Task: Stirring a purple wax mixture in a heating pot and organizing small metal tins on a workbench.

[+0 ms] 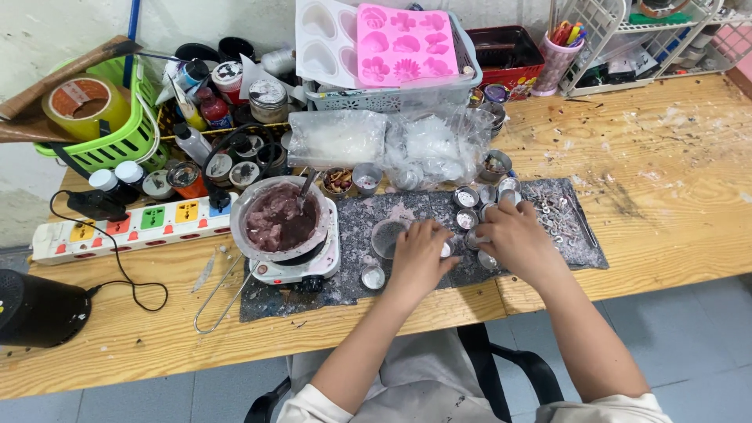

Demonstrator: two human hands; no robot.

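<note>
A wooden table (666,157) is bearing a dark mat (368,211). Left of the hands, a pot of purple wax (280,218) is sitting. The left hand (419,254) and right hand (513,235) are curling over small tins (467,218); I cannot tell their grip.

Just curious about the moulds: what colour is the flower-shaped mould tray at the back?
Bright pink; the mould tray shows clearly in the head view.

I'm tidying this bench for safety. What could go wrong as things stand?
The pot of dark melt sits on a small hotplate near the left hand; its long wire handle could be knocked. The power strip lies right beside the pot, so a spill may reach it. The right hand could scatter the small tins.
</note>
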